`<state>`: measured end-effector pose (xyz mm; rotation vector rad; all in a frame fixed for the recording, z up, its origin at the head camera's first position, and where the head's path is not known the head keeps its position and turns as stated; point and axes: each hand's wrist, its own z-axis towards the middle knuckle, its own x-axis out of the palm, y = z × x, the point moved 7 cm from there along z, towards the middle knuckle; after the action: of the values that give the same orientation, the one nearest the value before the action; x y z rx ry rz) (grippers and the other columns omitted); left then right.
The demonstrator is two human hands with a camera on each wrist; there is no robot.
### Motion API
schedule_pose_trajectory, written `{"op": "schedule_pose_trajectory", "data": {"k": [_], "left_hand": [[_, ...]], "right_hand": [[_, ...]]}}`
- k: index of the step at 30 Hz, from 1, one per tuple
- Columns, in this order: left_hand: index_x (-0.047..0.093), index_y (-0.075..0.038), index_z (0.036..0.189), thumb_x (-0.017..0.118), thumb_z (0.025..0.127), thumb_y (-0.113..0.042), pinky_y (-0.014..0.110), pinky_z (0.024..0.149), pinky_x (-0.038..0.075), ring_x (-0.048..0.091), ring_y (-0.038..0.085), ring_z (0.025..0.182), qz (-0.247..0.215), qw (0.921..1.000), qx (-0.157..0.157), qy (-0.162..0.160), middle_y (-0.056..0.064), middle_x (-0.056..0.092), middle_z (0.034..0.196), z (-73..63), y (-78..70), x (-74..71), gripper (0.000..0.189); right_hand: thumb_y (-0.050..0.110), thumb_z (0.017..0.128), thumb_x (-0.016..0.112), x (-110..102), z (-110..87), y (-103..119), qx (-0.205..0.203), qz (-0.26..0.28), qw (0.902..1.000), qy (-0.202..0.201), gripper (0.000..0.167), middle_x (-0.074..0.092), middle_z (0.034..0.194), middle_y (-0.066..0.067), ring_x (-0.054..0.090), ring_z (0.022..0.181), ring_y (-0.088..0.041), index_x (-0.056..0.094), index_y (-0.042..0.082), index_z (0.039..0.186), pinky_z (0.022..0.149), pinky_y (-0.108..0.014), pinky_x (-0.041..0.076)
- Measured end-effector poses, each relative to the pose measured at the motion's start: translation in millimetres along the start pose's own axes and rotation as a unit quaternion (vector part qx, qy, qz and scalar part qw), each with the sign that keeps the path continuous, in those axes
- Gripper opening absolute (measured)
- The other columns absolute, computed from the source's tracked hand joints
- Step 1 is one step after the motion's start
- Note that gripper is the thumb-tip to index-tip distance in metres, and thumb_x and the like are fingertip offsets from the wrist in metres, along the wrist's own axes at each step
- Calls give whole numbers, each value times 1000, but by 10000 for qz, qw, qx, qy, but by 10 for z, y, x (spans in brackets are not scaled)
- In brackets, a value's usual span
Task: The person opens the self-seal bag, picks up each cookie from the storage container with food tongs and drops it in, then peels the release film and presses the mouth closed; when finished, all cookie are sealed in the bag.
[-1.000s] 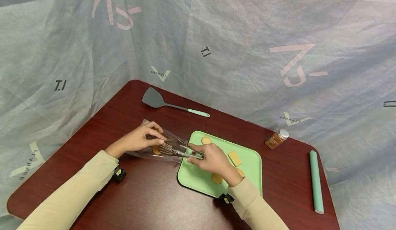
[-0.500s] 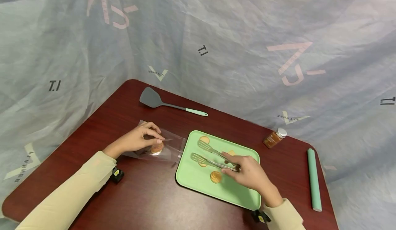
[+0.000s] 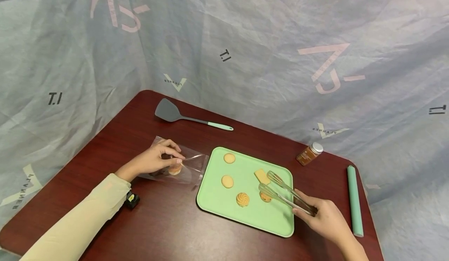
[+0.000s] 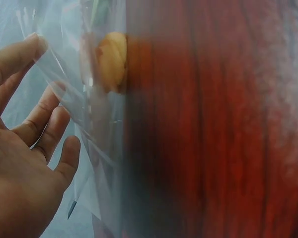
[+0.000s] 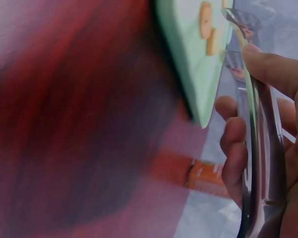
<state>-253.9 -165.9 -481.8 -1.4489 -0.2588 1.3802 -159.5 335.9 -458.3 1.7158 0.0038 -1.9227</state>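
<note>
My left hand (image 3: pixel 154 158) pinches the top film of a clear plastic bag (image 3: pixel 191 171) between thumb and fingertips, lifting it a little. Inside the bag lies a cookie (image 4: pixel 112 59), partly covered by the hand in the head view. My right hand (image 3: pixel 324 216) grips metal tongs (image 3: pixel 285 194), whose two slotted ends stand apart with nothing between them. They hang over the right part of a green tray (image 3: pixel 217 212), above a rectangular cookie (image 3: pixel 261 176) and a chocolate chip cookie (image 3: pixel 265 197). Two plain round cookies (image 3: pixel 227 181) and a swirled cookie (image 3: pixel 242 199) also lie on the tray.
Behind the bag, a grey spatula (image 3: pixel 196 119) with a mint handle lies near the table's back edge. A brown jar with a silver lid (image 3: pixel 310 153) lies beyond the tray. To the far right is a mint-green roll (image 3: pixel 355 200). Fabric sheets hang around the table.
My right hand has drawn the tongs out of the bag and moved them right, over the tray; their ends hold nothing. A cookie stays in the bag. My left hand still pinches the film.
</note>
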Motion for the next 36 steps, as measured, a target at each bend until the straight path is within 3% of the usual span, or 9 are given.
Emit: {"op": "schedule_pose_trajectory", "data": {"k": [11, 19, 24, 33, 36], "left_hand": [[81, -13, 110, 77, 93, -18, 49, 90, 44, 49, 26, 116, 35, 10000, 20, 53, 10, 60, 118, 25, -14, 25, 18], [80, -10, 108, 77, 93, -15, 44, 90, 44, 50, 27, 115, 35, 10000, 33, 36, 11, 60, 117, 2, -24, 23, 16], [80, -10, 109, 76, 93, -16, 47, 88, 46, 51, 26, 114, -23, 10000, 15, 60, 10, 59, 118, -6, -22, 22, 17], [80, -11, 109, 77, 93, -15, 48, 91, 43, 49, 28, 116, 78, 10000, 25, 22, 10, 60, 118, -13, -14, 29, 17], [80, -12, 109, 77, 93, -16, 49, 94, 41, 48, 29, 118, 91, 10000, -23, 29, 10, 60, 118, -22, 3, 33, 17]], "right_hand": [[33, 82, 88, -32, -65, -44, -119, -116, 9994, -313, 53, 42, 54, 25, 34, 50, 1, 71, 20, 131, 50, -23, 33], [28, 82, 88, 34, -90, -11, -452, 158, 9984, -287, 52, 71, 87, 21, 43, 55, 3, 71, 21, 131, 53, -15, 34], [30, 81, 89, 27, -106, -67, -294, -28, 9988, -400, 54, 73, 85, 14, 43, 55, 2, 72, 20, 131, 52, -17, 34], [31, 79, 90, 45, -82, -73, -203, -218, 9974, -660, 57, 64, 68, 20, 39, 52, 1, 71, 20, 132, 51, -19, 32], [32, 78, 91, 59, -71, -68, -135, -242, 9970, -719, 57, 72, 78, 13, 43, 54, 1, 72, 20, 130, 52, -23, 35]]}}
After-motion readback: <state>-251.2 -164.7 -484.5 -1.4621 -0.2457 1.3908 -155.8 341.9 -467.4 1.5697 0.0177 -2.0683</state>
